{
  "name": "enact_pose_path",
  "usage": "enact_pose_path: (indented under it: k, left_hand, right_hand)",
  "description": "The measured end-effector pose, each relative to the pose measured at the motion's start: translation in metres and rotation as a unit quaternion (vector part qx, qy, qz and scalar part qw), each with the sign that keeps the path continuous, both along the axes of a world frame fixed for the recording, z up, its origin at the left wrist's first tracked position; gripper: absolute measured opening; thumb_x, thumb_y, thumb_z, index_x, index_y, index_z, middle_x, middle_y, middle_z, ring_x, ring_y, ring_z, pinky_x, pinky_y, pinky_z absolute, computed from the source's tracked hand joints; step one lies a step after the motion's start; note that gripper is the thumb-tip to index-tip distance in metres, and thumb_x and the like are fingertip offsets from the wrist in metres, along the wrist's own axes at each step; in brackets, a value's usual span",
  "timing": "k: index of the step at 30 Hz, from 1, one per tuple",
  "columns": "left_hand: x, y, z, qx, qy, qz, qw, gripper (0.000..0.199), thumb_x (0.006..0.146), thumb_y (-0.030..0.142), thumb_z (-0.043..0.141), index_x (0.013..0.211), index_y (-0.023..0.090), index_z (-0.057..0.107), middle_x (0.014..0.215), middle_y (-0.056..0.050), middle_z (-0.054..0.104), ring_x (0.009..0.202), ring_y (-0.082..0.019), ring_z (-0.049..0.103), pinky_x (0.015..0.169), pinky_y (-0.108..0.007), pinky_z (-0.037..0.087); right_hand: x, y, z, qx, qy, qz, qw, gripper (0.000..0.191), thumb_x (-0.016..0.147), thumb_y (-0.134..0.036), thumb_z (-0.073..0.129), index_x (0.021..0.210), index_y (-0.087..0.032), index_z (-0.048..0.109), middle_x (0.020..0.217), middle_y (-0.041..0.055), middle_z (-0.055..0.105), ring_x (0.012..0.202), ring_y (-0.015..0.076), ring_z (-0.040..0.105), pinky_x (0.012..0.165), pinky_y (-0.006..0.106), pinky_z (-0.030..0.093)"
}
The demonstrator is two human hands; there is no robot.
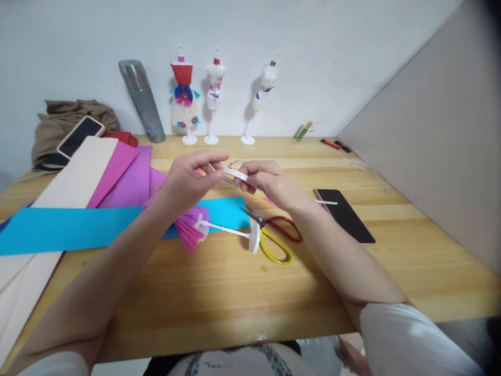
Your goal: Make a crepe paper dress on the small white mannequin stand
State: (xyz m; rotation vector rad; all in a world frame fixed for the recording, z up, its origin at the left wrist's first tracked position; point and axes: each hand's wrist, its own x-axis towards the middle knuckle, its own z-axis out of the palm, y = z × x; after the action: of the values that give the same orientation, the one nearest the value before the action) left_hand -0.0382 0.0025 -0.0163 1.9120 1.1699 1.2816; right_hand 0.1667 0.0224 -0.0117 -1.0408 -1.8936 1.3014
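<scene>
Both hands meet above the middle of the table around a narrow white roll of tape [236, 174]. My right hand [260, 176] grips its right side between thumb and fingers. At its left edge, the fingertips of my left hand [198, 172] are pinched, with the index finger stretched out above. Below them a small dress form [225, 228] lies on its side, wearing a pink and purple paper skirt [191, 227], its round white base pointing right. Beside that base rest scissors [274, 235] with one red and one yellow handle, blades slightly apart.
Blue crepe paper [78, 227] and purple paper [127, 180] spread across the left. Three dress forms [211, 99] stand along the wall near a grey thermos [143, 102]. On the right lies a black tablet-like slab [346, 216]. A phone [81, 137] leans on brown cloth [74, 112].
</scene>
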Motion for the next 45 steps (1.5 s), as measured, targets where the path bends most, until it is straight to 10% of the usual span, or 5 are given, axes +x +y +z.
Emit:
enact_pose_path:
  k: [19, 29, 36, 41, 45]
  left_hand:
    - [0.017, -0.010, -0.006, 0.109, 0.272, 0.019, 0.956, 0.017, 0.085, 0.006, 0.057, 0.076, 0.019, 0.062, 0.078, -0.001, 0.064, 0.070, -0.016, 0.057, 0.062, -0.027, 0.042]
    - [0.023, -0.039, 0.028, -0.063, 0.591, -0.013, 0.804, 0.024, 0.083, -0.004, 0.044, 0.083, 0.013, 0.061, 0.086, -0.011, 0.065, 0.079, -0.023, 0.063, 0.061, -0.029, 0.039]
    - [0.006, -0.015, 0.022, -0.165, 0.280, -0.064, 0.944, 0.013, 0.086, 0.015, 0.055, 0.076, 0.015, 0.063, 0.069, -0.002, 0.065, 0.064, -0.015, 0.062, 0.060, -0.025, 0.047]
    - [-0.006, -0.005, 0.026, -0.286, 0.011, -0.100, 0.953, 0.039, 0.083, 0.021, 0.061, 0.121, 0.016, 0.065, 0.083, -0.004, 0.076, 0.058, -0.013, 0.067, 0.055, -0.024, 0.054]
    - [-0.003, -0.008, 0.023, -0.260, 0.015, -0.071, 0.963, 0.029, 0.077, 0.019, 0.065, 0.105, 0.013, 0.074, 0.070, -0.002, 0.072, 0.056, -0.012, 0.063, 0.051, -0.021, 0.050]
  right_hand:
    - [-0.004, -0.009, 0.002, 0.232, -0.236, 0.047, 0.943, 0.010, 0.077, -0.018, 0.041, 0.072, -0.021, 0.050, 0.071, 0.0032, 0.055, 0.072, 0.0195, 0.050, 0.070, 0.032, 0.034]
    - [-0.015, -0.014, -0.003, 0.300, -0.384, 0.129, 0.864, 0.029, 0.082, -0.012, 0.041, 0.099, -0.012, 0.064, 0.099, 0.0147, 0.068, 0.084, 0.0238, 0.058, 0.072, 0.033, 0.038]
    - [-0.003, -0.004, -0.004, 0.301, -0.219, 0.124, 0.920, 0.013, 0.078, -0.020, 0.040, 0.073, -0.020, 0.051, 0.069, 0.0048, 0.054, 0.068, 0.0195, 0.045, 0.068, 0.034, 0.033]
    - [0.012, 0.016, -0.010, 0.149, -0.032, 0.055, 0.987, 0.006, 0.067, -0.024, 0.046, 0.063, -0.021, 0.049, 0.062, 0.0000, 0.044, 0.066, 0.0167, 0.042, 0.064, 0.031, 0.031]
    - [0.014, 0.026, -0.020, 0.052, 0.074, 0.043, 0.995, 0.005, 0.058, -0.026, 0.048, 0.058, -0.021, 0.050, 0.057, -0.0014, 0.040, 0.060, 0.0148, 0.036, 0.058, 0.030, 0.026]
